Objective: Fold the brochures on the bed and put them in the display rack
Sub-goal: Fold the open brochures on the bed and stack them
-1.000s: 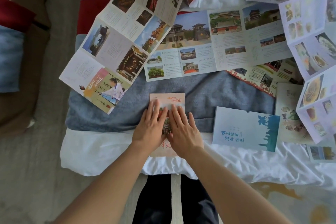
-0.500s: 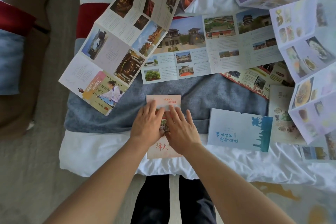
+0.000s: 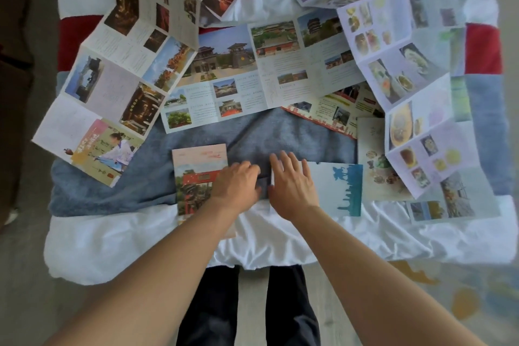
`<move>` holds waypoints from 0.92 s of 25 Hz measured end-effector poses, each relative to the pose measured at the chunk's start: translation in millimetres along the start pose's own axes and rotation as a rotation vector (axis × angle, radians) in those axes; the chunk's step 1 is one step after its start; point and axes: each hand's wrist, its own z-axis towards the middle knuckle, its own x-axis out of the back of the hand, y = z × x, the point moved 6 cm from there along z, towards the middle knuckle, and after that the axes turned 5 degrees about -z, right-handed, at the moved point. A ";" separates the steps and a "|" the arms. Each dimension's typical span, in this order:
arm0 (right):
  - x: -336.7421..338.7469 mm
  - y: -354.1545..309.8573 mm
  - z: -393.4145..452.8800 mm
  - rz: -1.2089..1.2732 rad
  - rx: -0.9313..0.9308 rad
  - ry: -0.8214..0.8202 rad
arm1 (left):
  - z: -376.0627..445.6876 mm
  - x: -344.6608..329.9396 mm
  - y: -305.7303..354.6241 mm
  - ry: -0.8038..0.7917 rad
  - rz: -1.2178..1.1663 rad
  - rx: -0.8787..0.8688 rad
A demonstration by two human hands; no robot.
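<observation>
While our left hand rests flat on the red brochure, our open right hand touches the blue brochure, lying crosswise at centre right.

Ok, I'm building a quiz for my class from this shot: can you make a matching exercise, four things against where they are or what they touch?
Things:
1. left hand
2. right hand
3. grey blanket
4. temple brochure

Places:
A. lies unfolded past the blanket
B. rests on the blue-and-white brochure
C. lies under both folded brochures
D. rests on the red-gate brochure

Pairs: 1-D, 2-B, 3-C, 4-A
</observation>
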 end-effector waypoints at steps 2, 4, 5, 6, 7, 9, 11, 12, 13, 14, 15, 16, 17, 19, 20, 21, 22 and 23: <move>-0.5 32.1 -1.6 -0.010 -0.030 -0.010 | 9.4 -12.0 14.1 -0.007 -0.088 0.108; 0.7 57.7 -1.7 -0.032 -0.046 -0.027 | 16.0 -21.0 23.2 -0.013 -0.178 0.237; 1.7 67.6 -1.6 -0.053 -0.044 -0.022 | 19.2 -24.3 27.0 -0.016 -0.209 0.277; 3.4 74.4 -1.1 -0.071 -0.037 -0.007 | 21.6 -26.8 29.8 -0.018 -0.231 0.305; 5.4 81.0 -0.8 -0.068 -0.034 0.002 | 24.2 -28.3 33.4 -0.019 -0.249 0.330; 8.2 91.1 0.6 0.033 -0.065 -0.010 | 28.7 -27.6 37.5 -0.013 -0.279 0.376; 11.8 102.3 1.3 0.181 -0.129 -0.028 | 33.1 -24.1 43.2 0.000 -0.307 0.399; 14.8 110.3 1.5 0.244 -0.169 -0.020 | 35.5 -21.1 48.7 0.023 -0.325 0.396; 17.9 118.3 1.8 0.311 -0.215 -0.006 | 37.8 -17.8 54.7 0.054 -0.349 0.380; 21.7 126.6 1.9 0.388 -0.266 0.012 | 40.3 -14.7 61.6 0.089 -0.376 0.350; 25.3 135.4 2.7 0.479 -0.325 0.019 | 42.9 -12.1 69.1 0.120 -0.398 0.315; 27.5 144.2 4.3 0.589 -0.394 0.011 | 44.9 -10.1 76.1 0.147 -0.411 0.290; 28.9 152.7 5.6 0.719 -0.467 -0.008 | 46.6 -8.1 82.7 0.176 -0.423 0.286; 30.2 163.0 7.7 0.999 -0.599 -0.035 | 48.6 -6.7 90.1 0.196 -0.462 0.337; 31.6 166.2 8.4 1.111 -0.648 -0.031 | 49.5 -8.1 92.1 0.173 -0.481 0.375; 32.7 168.3 9.0 1.190 -0.688 -0.022 | 50.0 -10.5 93.7 0.136 -0.496 0.406; 33.2 168.8 8.7 1.249 -0.720 -0.018 | 49.7 -12.9 96.1 0.097 -0.502 0.426; 32.3 167.8 7.6 1.303 -0.745 -0.017 | 48.7 -15.2 99.1 0.062 -0.500 0.436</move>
